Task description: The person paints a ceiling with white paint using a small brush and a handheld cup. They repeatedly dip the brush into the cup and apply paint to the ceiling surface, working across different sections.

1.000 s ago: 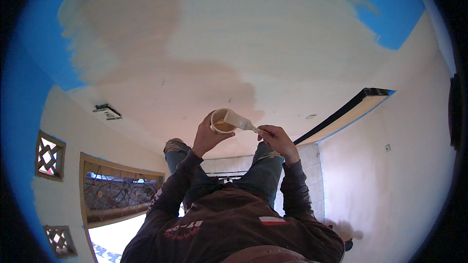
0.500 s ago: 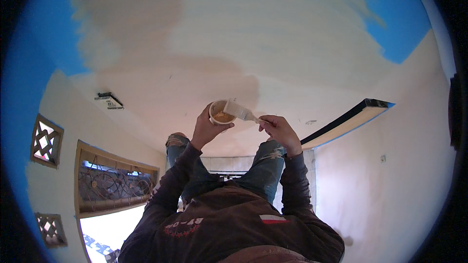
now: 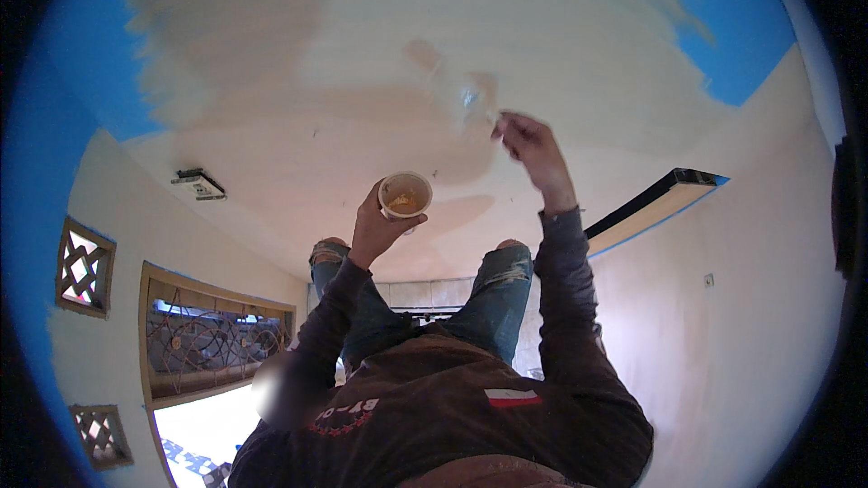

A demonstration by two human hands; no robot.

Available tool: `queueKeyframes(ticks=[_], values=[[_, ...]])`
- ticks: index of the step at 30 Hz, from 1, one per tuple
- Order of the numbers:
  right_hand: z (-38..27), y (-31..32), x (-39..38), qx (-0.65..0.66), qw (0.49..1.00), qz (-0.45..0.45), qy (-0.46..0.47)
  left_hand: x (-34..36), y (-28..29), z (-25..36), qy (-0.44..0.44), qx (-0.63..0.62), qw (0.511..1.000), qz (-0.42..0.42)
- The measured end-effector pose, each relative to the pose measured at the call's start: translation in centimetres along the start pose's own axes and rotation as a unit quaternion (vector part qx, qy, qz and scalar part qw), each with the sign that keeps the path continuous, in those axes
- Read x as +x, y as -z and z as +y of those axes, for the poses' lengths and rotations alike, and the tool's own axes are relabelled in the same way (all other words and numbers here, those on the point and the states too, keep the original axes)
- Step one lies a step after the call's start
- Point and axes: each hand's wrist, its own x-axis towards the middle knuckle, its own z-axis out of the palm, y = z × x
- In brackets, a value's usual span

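My left hand (image 3: 371, 230) is wrapped round a pale plastic tub (image 3: 405, 196), tilted so that its open mouth shows. Inside the tub lies some tan paint, with smears on the wall of it. Up and to the right, my right hand (image 3: 532, 146) pinches the handle of a paintbrush (image 3: 468, 99). Motion smears the brush against the cream-painted wall (image 3: 542, 45), so its bristles and whether they touch the wall cannot be made out.
Blue patches (image 3: 740, 36) border the cream paint at both upper corners. A dark-edged shelf (image 3: 642, 212) juts out at right. An electrical fitting (image 3: 199, 184) sits at left, above a lattice vent (image 3: 86, 267) and a grille-covered window (image 3: 217, 339). My jeans-clad legs (image 3: 493, 307) are below the tub.
My right hand has lifted the paintbrush away from the tub, up toward the wall. The tub in my left hand has shifted slightly left and up, and its mouth is now uncovered.
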Motion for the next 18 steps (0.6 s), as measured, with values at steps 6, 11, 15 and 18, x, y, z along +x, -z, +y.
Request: queueKeyframes(ticks=[6,11,15,18], values=[[-7.6,2.1,8.7,-0.162,0.966,0.082,0.182,-1.1,-0.1,-1.1,0.012,-0.012,1.0,0.014],[-11.7,3.5,13.3,-0.263,0.922,0.095,0.268,-1.7,0.3,-1.2,0.015,-0.011,1.0,0.019],[-13.1,4.2,14.4,-0.333,0.897,0.114,0.267,-1.9,0.5,-1.8,0.032,-0.026,0.999,0.022],[-12.7,6.0,14.8,-0.358,0.881,0.13,0.28,-2.0,0.8,-1.3,0.051,-0.026,0.998,0.012]])
